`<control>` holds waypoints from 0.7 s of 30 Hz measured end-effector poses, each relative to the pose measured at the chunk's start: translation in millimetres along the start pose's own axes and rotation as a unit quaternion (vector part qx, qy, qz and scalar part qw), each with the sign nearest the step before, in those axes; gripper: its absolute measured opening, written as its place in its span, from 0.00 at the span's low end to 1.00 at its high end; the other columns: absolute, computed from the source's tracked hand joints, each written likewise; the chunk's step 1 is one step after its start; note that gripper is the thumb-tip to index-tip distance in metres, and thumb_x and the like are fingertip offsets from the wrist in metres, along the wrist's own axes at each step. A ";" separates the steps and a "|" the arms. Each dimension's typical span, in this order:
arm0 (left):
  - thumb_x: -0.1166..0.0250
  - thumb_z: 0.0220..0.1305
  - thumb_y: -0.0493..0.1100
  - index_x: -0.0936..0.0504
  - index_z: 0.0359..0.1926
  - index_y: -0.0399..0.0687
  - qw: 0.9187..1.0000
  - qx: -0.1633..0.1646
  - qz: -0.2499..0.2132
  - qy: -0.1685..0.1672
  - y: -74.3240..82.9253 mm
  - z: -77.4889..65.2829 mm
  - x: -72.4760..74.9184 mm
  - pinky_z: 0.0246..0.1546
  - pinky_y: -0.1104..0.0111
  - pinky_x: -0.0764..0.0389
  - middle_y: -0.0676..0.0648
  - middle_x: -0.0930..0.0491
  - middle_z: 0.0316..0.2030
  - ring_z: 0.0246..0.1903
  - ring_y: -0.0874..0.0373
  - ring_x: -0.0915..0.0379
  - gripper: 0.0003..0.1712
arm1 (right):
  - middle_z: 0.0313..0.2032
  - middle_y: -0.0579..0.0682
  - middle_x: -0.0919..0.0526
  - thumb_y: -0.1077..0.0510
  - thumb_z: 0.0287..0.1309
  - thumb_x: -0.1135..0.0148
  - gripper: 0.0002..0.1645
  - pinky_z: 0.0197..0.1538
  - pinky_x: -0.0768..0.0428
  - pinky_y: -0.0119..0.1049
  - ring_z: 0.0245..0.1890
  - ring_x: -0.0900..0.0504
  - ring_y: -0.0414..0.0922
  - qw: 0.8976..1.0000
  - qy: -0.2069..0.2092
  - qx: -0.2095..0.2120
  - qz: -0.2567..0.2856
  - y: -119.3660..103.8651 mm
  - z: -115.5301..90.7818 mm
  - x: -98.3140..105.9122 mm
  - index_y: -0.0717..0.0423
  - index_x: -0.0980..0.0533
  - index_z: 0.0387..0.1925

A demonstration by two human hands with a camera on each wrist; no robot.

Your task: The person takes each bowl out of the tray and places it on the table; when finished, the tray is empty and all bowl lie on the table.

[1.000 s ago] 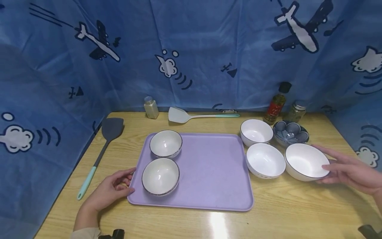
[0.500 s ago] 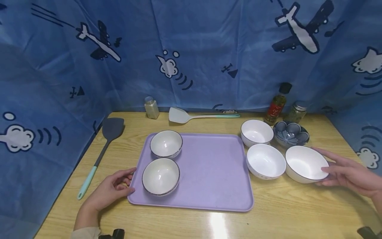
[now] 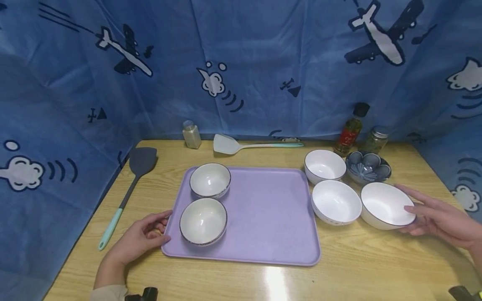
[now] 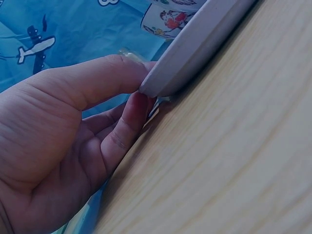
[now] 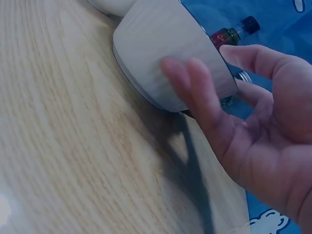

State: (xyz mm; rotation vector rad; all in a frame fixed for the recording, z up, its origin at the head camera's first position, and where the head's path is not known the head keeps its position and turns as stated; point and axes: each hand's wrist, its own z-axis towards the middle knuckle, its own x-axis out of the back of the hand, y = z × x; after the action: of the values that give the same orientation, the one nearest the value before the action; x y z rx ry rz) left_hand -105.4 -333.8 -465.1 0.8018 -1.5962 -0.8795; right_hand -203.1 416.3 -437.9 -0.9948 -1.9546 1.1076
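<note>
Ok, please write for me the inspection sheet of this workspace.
Surface: wooden table, glare near front.
Job's things: lilac tray, bearing far patterned bowl and near patterned bowl; dark-rimmed white bowl right of the tray.
Clutter: black spatula, white spatula, pale-filled jar, red-labelled bottle, silver-lidded jar, blue petal bowl, back white bowl, front white bowl.
Hands: left hand pinches tray's left edge; right hand holds dark-rimmed white bowl.
Cables: nothing seen.
Surroundings: blue airplane-print curtain.

Head view high, forward-down; wrist views close; table (image 3: 211,281) shared.

Two bowls (image 3: 203,221) on tray (image 3: 271,213); jar (image 3: 373,141) apparently on table (image 3: 211,282).
</note>
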 end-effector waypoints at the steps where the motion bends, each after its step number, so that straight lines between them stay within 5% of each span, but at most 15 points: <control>1: 0.25 0.57 0.44 0.29 0.69 0.44 1.000 0.000 0.000 0.000 0.4 0.0 0.0 0.40 0.74 0.23 0.41 0.24 0.49 0.42 0.62 0.26 0.40 | 0.58 0.31 0.42 0.52 0.79 0.57 0.43 0.43 0.15 0.47 0.43 0.12 0.56 1.000 0.017 -0.005 -0.018 -1.4 -1.1 -1.2 0.27 0.70 0.77; 5: 0.25 0.57 0.44 0.29 0.69 0.44 1.000 0.000 0.001 -0.001 1.2 -0.2 0.1 0.40 0.74 0.23 0.41 0.24 0.49 0.42 0.62 0.26 0.40 | 0.65 0.47 0.47 0.50 0.78 0.55 0.41 0.38 0.14 0.44 0.38 0.11 0.54 0.995 0.073 -0.008 -0.065 -7.1 -7.0 -5.1 0.26 0.65 0.78; 7: 0.25 0.57 0.44 0.29 0.69 0.44 1.000 -0.001 0.000 0.000 1.1 -0.4 0.3 0.40 0.74 0.23 0.41 0.24 0.49 0.42 0.62 0.26 0.40 | 0.67 0.50 0.42 0.49 0.78 0.56 0.41 0.38 0.14 0.43 0.37 0.10 0.52 0.993 0.083 -0.005 -0.087 -11.3 -9.7 -5.2 0.28 0.66 0.78; 10: 0.26 0.58 0.43 0.29 0.69 0.44 1.000 -0.002 0.000 0.000 1.0 -0.5 0.3 0.40 0.74 0.23 0.41 0.24 0.49 0.42 0.62 0.26 0.40 | 0.56 0.27 0.28 0.50 0.79 0.57 0.42 0.36 0.14 0.42 0.35 0.10 0.52 0.990 0.094 0.003 -0.105 -18.3 -13.8 -2.9 0.34 0.69 0.79; 14: 0.26 0.58 0.43 0.29 0.69 0.44 1.000 -0.003 0.000 0.000 0.8 -0.5 -0.2 0.40 0.74 0.24 0.41 0.25 0.49 0.41 0.62 0.26 0.39 | 0.46 0.07 0.33 0.53 0.79 0.57 0.42 0.32 0.15 0.44 0.33 0.11 0.56 0.989 0.096 0.040 -0.103 -25.9 -18.5 3.0 0.38 0.69 0.79; 21: 0.26 0.58 0.42 0.30 0.70 0.43 1.000 -0.009 -0.005 -0.003 -0.8 0.0 -0.2 0.39 0.74 0.24 0.40 0.25 0.49 0.41 0.62 0.27 0.40 | 0.51 0.08 0.31 0.55 0.79 0.59 0.39 0.34 0.15 0.42 0.34 0.12 0.57 0.988 0.088 0.060 -0.114 -39.9 -22.1 -1.3 0.35 0.65 0.80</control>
State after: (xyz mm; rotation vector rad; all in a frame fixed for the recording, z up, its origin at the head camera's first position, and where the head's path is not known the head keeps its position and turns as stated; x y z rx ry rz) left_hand -105.3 -334.0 -465.9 0.7960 -1.5887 -0.9043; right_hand -195.6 409.7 -393.4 -0.7570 -1.7861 0.9625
